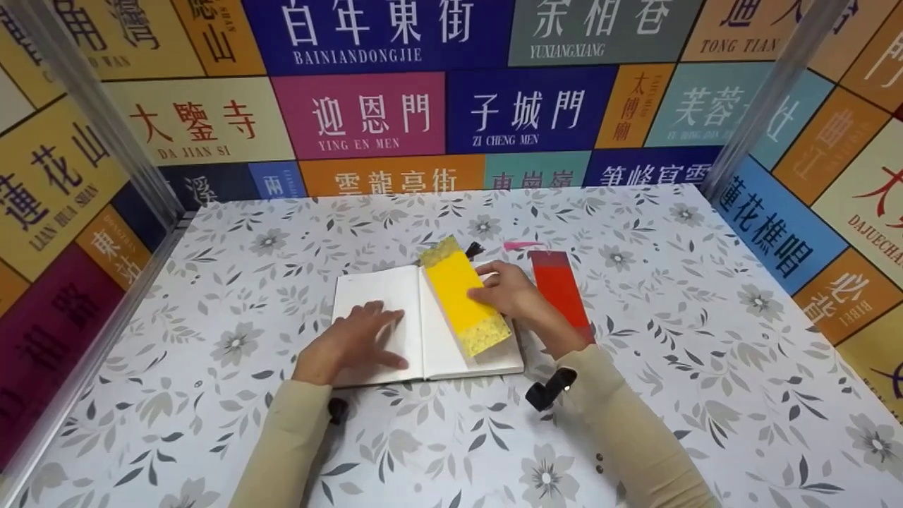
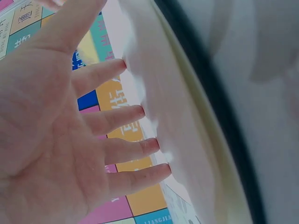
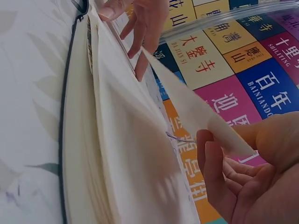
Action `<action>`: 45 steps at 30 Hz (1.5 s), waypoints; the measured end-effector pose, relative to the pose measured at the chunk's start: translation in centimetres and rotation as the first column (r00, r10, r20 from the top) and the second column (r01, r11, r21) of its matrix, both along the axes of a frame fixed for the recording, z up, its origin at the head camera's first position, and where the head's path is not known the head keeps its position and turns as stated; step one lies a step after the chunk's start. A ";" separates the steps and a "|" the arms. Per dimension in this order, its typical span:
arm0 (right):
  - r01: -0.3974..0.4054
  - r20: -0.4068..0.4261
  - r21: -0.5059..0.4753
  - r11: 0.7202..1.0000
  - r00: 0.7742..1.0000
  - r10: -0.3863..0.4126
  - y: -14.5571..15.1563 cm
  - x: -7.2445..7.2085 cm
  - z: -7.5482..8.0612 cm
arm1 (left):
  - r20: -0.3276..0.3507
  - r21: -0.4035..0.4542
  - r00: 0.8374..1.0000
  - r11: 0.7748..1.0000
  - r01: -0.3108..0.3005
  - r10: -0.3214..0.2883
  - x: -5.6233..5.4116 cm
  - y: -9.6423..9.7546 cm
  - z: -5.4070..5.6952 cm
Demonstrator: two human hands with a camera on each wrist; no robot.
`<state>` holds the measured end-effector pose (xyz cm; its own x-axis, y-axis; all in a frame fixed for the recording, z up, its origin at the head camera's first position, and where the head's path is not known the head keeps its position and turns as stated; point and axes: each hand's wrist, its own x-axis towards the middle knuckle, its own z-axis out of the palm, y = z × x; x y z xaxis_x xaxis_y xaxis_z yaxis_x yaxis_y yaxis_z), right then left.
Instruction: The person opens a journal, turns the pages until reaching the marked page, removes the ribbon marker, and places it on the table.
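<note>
An open notebook [image 1: 451,353] with blank white pages lies on the table. My left hand [image 1: 353,335] presses its spread fingertips on the left page, and the left wrist view shows its fingers nearly straight. Above the right page, my right hand [image 1: 518,293] pinches a yellow bookmark [image 1: 451,286] with gold-patterned ends by its right edge. The bookmark is tilted and lifted off the paper, as the right wrist view shows with the pale card [image 3: 191,107] between thumb and fingers. A dark tassel [image 1: 475,249] shows beyond the bookmark's upper end.
Just right of the notebook lies a red bookmark [image 1: 559,289], partly covered by my right forearm. Its pink tassel [image 1: 520,245] points left. Flower-patterned covering spreads over the table [image 1: 233,346]. Colourful panels with Chinese lettering [image 1: 360,113] stand behind and at both sides.
</note>
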<state>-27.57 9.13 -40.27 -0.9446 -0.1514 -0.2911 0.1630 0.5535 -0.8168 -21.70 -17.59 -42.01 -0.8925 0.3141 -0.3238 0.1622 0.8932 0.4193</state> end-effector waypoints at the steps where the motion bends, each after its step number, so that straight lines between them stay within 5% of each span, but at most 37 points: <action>1: 0.007 0.005 -0.007 1.000 1.000 -0.007 0.2 -0.1 0.1 | -0.006 0.004 1.000 1.000 0.003 -0.002 0.0 0.0 0.0; 9: 0.108 0.041 -0.085 0.990 0.994 -0.105 3.0 -1.0 0.4 | -0.027 0.012 1.000 1.000 0.013 -0.013 0.0 -0.4 -0.2; 22: 0.258 0.149 -0.306 0.917 0.964 -0.221 10.7 -3.4 0.3 | -0.075 0.007 0.997 0.999 0.034 -0.033 -0.1 -0.9 -0.3; 36: 0.242 0.103 -0.316 0.917 0.970 -0.221 19.3 -5.1 1.3 | -0.130 -0.033 0.989 0.997 0.066 -0.069 -0.2 -0.8 -0.5; 45: 0.329 0.162 -0.214 0.920 0.941 -0.299 21.6 -5.0 -1.1 | -0.121 -0.029 0.991 0.998 0.058 -0.061 -0.4 -0.9 -0.5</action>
